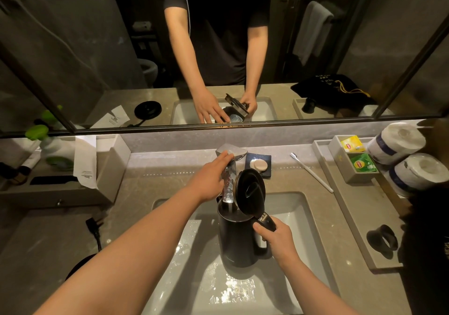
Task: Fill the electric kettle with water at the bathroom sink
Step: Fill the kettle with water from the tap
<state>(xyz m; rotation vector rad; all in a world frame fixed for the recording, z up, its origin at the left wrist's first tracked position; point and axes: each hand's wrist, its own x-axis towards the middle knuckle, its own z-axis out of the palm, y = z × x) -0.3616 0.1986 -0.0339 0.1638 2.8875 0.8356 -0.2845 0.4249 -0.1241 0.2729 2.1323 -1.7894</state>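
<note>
Black electric kettle (239, 237) held upright inside the white sink basin (298, 220), its mouth directly under the spout of the chrome faucet (229, 169). Lid (250, 191) hinged open and tipped back toward the handle side, so the opening is clear and the stream falls straight in. Water (229, 197) visibly running from spout into the kettle; fill level not readable from this angle.

Right hand (277, 239) wrapped closed around the kettle handle, thumb on top near the lid hinge. Likely reason: it carries the weight as water adds up and keeps the body plumb under the stream. Cannot tell whether the kettle base rests on the basin floor or hangs just above it.

Left hand (211, 176) reaches forward, fingers extended and laid loosely over the faucet's flat lever, not clenched around anything. Probably parked there to shut off the flow the moment the level is enough.

Basin floor wet and glinting in front of the kettle; some splash has landed outside the mouth.

Outward: soap on a dark dish (258, 166) just right of the faucet; white toothbrush (312, 172) lying on the counter further right; grey caddy with tea sachets (357, 155) and two toilet rolls (413, 159) beyond. The kettle's power base (81, 266) and plug (93, 227) sit on the counter at left, well apart from the basin, so clear of the splash.
</note>
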